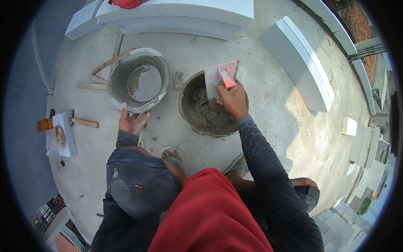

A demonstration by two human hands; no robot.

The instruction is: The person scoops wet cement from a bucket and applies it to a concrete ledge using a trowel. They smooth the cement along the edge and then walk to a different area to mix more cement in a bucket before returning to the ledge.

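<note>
My right hand (233, 100) is closed round the orange-red handle of a plastering trowel (213, 80). Its flat, mortar-smeared blade stands tilted over a dark bucket (183, 110) of grey wet mortar (205, 113). To the left is a second, cement-crusted bucket (163, 63) with a little cloudy water (144, 82) in the bottom. My left hand (133, 122) is at this bucket's near side, palm up with fingers spread and the thumb against its outer wall. Whether the fingers bear any of its weight cannot be seen.
White blocks (180, 17) lie along the far side, and another long block (298, 63) is at the right. Wooden handles (94, 84) stick out beside the water bucket. A hammer (85, 122) rests by a small white block (65, 134) at the left.
</note>
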